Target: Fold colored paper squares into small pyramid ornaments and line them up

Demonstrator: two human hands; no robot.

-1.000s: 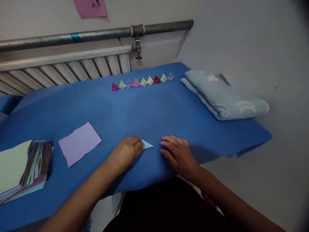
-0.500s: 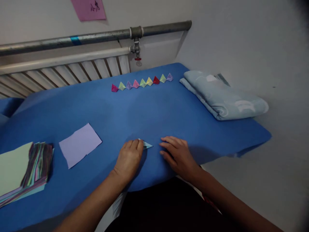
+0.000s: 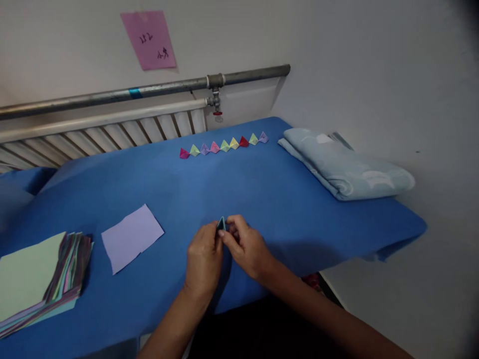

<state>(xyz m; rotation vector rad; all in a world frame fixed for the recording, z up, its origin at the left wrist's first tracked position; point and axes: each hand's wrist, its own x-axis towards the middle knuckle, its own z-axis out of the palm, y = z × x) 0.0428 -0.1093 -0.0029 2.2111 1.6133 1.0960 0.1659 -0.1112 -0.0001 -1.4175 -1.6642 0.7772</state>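
Observation:
A small folded light-blue paper (image 3: 221, 224) stands between my two hands near the front of the blue surface, its pointed tip upward. My left hand (image 3: 204, 254) grips it from the left with the fingers closed. My right hand (image 3: 249, 247) pinches it from the right, thumb toward the near side; some fingertips are hidden. A flat purple sheet (image 3: 132, 238) lies to the left of my hands. Farther back, several small folded paper shapes (image 3: 214, 147) in pink, green, purple, yellow and red form a row.
A stack of coloured paper (image 3: 30, 276) lies at the far left. A folded light-blue blanket (image 3: 348, 167) rests at the right by the wall. Behind the blue surface (image 3: 299, 214) are a radiator (image 3: 112, 134) and a metal pipe (image 3: 254, 75).
My right hand has moved left and closed on the folded paper, which is now raised upright between both hands. The camera view has tilted up, showing more of the pink wall note.

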